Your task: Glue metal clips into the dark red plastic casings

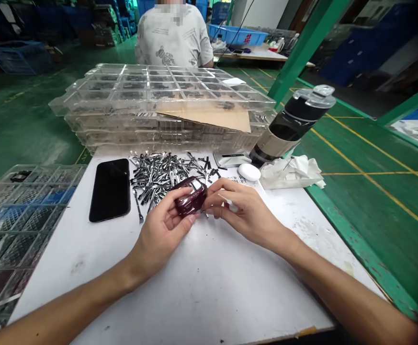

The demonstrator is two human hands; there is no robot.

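My left hand (162, 227) is closed around a small dark red plastic shell (190, 197), held just above the white table (209, 287). My right hand (242, 208) pinches the shell's right end with thumb and forefinger, the other fingers curled. A pile of several small shiny metal parts (160, 173) lies on the table directly behind both hands.
A black phone (110, 189) lies face up left of the pile. Stacked clear compartment trays (158, 103) with a cardboard sheet stand behind. More trays (18, 211) sit at the left. A dark bottle (291, 124), white cloth (291, 172) and a small white oval case (249, 172) are right. A person sits beyond.
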